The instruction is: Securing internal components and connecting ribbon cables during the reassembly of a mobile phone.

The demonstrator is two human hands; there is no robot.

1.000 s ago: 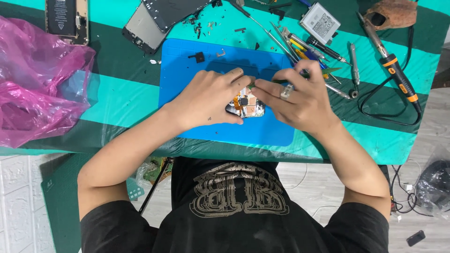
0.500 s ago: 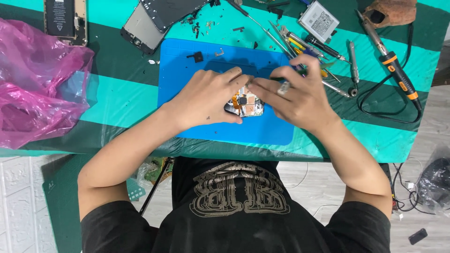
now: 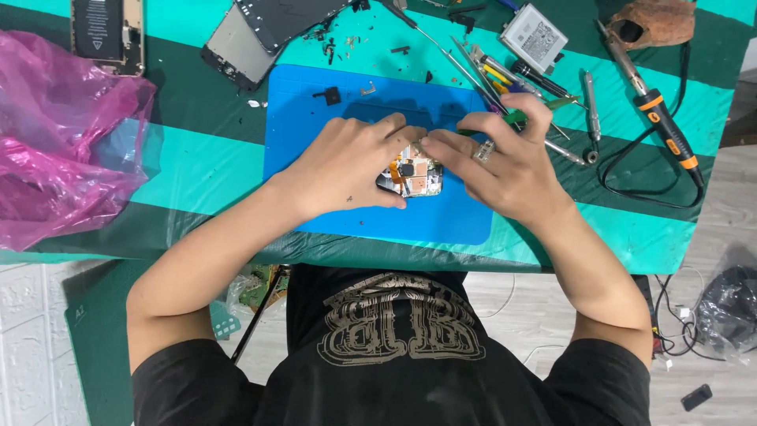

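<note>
Barely shifted, both hands point(image 3: 430, 162) pinch a glinting circuit board point(image 3: 412, 177).

A table point(image 3: 197, 170) covered in teal and dark green stripes is seen. A blue mat point(image 3: 331, 213) is laid on its middle. At the left, a pink bag point(image 3: 63, 150) is spread. Along the far edge, an opened phone point(image 3: 106, 31) and a screen point(image 3: 272, 28) are placed. At the right, screwdrivers point(image 3: 505, 79), a small battery point(image 3: 534, 38), a soldering iron point(image 3: 658, 110) and a brown pouch point(image 3: 650, 22) are scattered.
</note>
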